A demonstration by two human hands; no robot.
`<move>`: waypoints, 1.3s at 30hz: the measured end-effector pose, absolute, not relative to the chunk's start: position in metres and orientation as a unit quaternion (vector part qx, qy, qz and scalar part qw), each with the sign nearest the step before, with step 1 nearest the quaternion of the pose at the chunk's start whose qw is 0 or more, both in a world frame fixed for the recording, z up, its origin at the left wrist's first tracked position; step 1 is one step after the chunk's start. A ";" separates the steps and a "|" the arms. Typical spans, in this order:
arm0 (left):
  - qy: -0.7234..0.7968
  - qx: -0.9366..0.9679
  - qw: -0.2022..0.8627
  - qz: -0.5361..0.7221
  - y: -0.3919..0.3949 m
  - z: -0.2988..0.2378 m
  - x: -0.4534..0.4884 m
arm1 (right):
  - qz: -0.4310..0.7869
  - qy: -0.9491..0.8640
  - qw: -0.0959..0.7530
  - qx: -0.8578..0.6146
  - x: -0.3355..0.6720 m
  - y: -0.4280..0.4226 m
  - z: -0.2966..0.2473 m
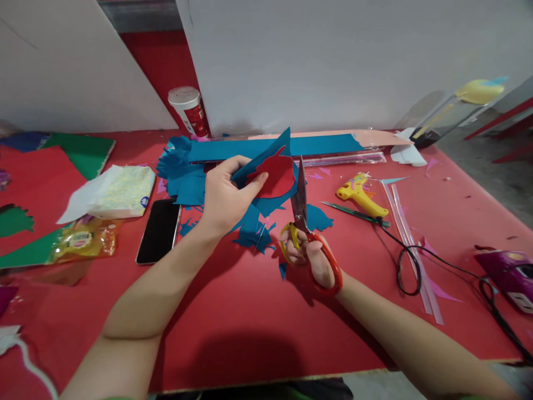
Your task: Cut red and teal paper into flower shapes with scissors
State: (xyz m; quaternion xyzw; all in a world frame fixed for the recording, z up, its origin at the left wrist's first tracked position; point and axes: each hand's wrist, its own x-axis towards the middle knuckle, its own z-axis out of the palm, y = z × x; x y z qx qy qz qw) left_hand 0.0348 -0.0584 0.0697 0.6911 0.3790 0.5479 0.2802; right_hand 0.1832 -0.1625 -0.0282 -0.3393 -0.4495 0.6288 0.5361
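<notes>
Pinched in my left hand point(229, 191) are a red cut-out point(277, 175) with a wavy outline and a blue sheet point(266, 150) behind it, both raised above the table. My right hand point(314, 255) is closed round the red and yellow handles of a pair of scissors point(300, 203). The scissors' blades point away from me, at the right edge of the blue sheet. Beneath my hands lie blue scraps point(254, 236) with jagged edges, and another blue cut piece point(318, 216) rests just right of the blades.
A yellow glue gun point(362, 195) lies right, its cord running to a purple socket block point(508, 272). A pointed green tool point(353, 214) lies beside it. Left are a phone point(158, 232), a tissue pack point(125, 191) and coloured sheets point(45, 178). A paper cup point(189, 111) stands behind.
</notes>
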 end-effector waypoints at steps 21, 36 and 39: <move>0.400 0.675 0.294 0.546 -0.059 0.064 0.037 | 0.608 -0.448 0.532 -0.382 0.183 -0.163 -0.023; 0.394 0.697 0.255 0.543 -0.056 0.075 0.033 | 0.568 -0.498 0.525 -0.392 0.185 -0.164 -0.018; 0.396 0.697 0.257 0.539 -0.056 0.076 0.032 | 0.563 -0.503 0.520 -0.398 0.186 -0.164 -0.018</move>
